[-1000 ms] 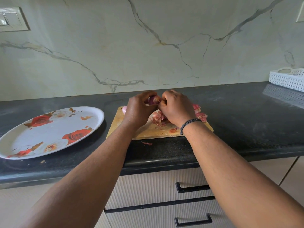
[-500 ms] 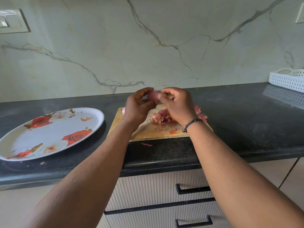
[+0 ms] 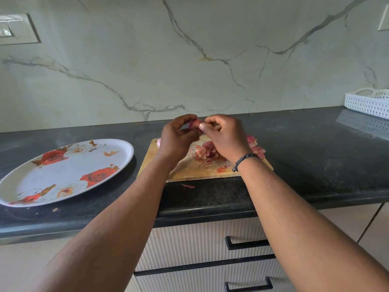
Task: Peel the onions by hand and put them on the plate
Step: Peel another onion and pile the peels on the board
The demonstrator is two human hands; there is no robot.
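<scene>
- A white perforated basket sits at the far right corner of the dark surface, against the veined marble wall.
- A pale switch plate is mounted on the wall at upper left.
- Below the surface's front edge, ribbed white drawers carry black handles.

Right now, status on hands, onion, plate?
Left hand grips small red onion; right hand pinches its skin. Oval rose-print plate holds no onions. Peel pile on wooden cutting board; nothing blocking.
</scene>
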